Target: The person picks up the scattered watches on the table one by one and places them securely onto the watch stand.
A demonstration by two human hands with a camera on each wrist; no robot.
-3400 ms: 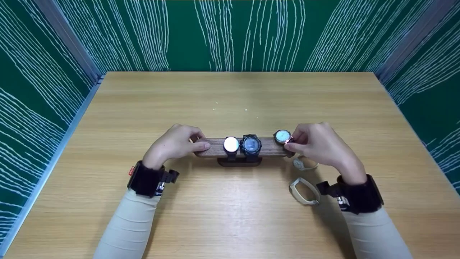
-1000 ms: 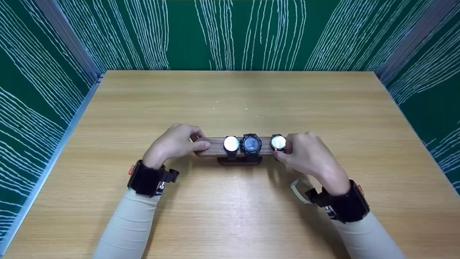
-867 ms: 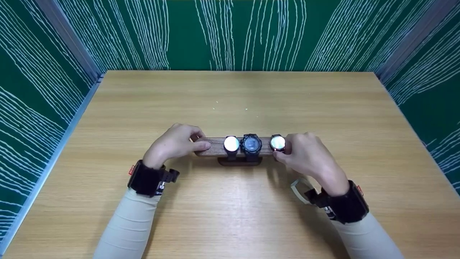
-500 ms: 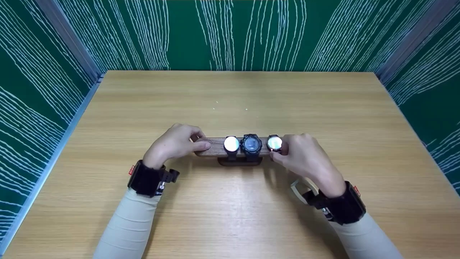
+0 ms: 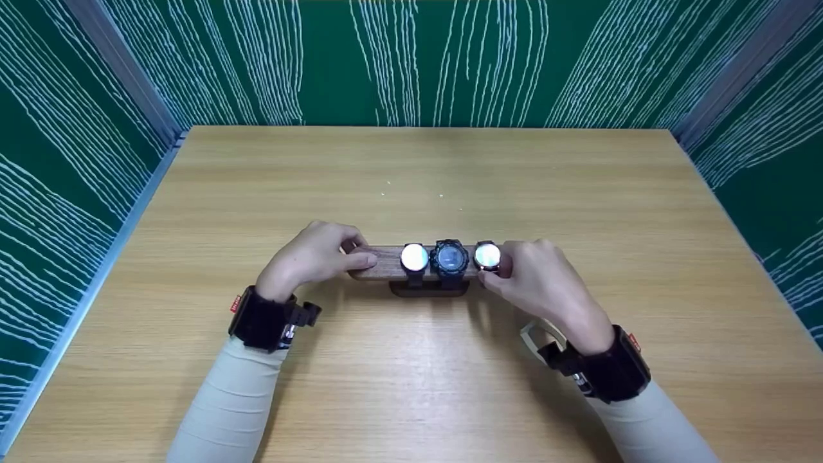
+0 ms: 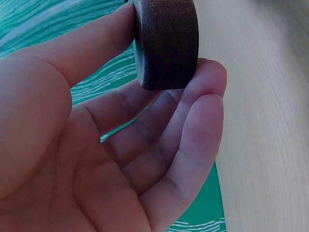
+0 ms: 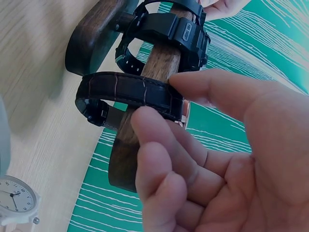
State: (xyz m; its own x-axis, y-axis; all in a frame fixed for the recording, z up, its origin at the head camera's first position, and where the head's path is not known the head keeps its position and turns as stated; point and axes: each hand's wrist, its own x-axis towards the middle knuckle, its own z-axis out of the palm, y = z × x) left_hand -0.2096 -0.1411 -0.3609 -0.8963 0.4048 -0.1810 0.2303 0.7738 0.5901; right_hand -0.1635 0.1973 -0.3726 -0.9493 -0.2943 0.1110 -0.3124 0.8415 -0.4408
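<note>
A dark wooden watch stand [image 5: 387,256] has its bar raised over a small base [image 5: 428,291]. My left hand [image 5: 315,253] grips the bar's left end between thumb and fingers; that end [image 6: 169,46] shows large in the left wrist view. At the bar's right part, my right hand [image 5: 543,276] pinches a wristwatch [image 5: 487,256] with a bright round face. Its dark stitched strap [image 7: 128,92] loops round the bar in the right wrist view. Left of it sit a chunky black digital watch [image 5: 449,258] and a black-strapped watch [image 5: 414,257] whose face is washed out by glare.
On the table [image 5: 411,399], a pale watch band [image 5: 531,343] lies partly hidden below my right wrist. A white watch [image 7: 17,197] shows at the lower left of the right wrist view. Green walls with white streaks stand around the table.
My right hand has brought the wristwatch from the bar's right end leftward along it, and it now sits close to the digital watch. My left hand keeps its grip in place.
</note>
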